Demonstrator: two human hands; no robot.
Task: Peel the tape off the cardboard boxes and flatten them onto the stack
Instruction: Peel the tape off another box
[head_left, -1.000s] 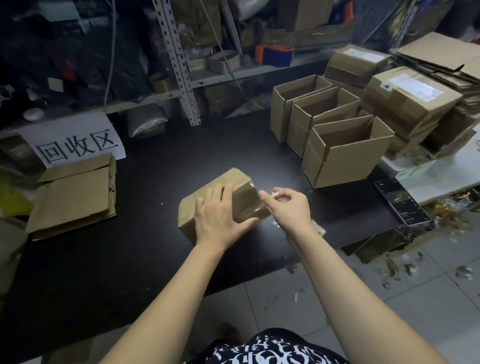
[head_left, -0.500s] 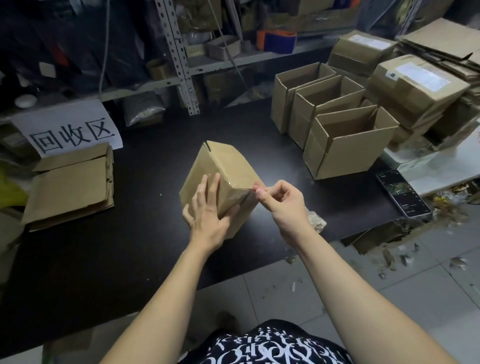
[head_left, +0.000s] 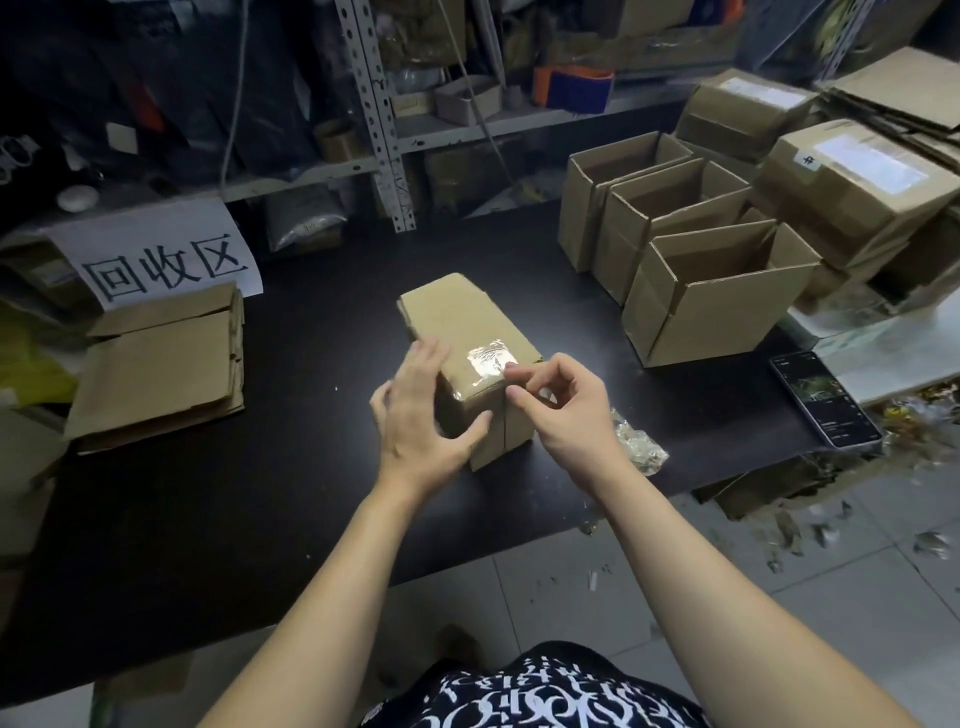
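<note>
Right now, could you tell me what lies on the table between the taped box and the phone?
In the head view, a crumpled wad of clear tape lies there.

open boxes (head_left: 717, 291) crowd right, left tabletop (head_left: 291, 467) seemingly free
</note>
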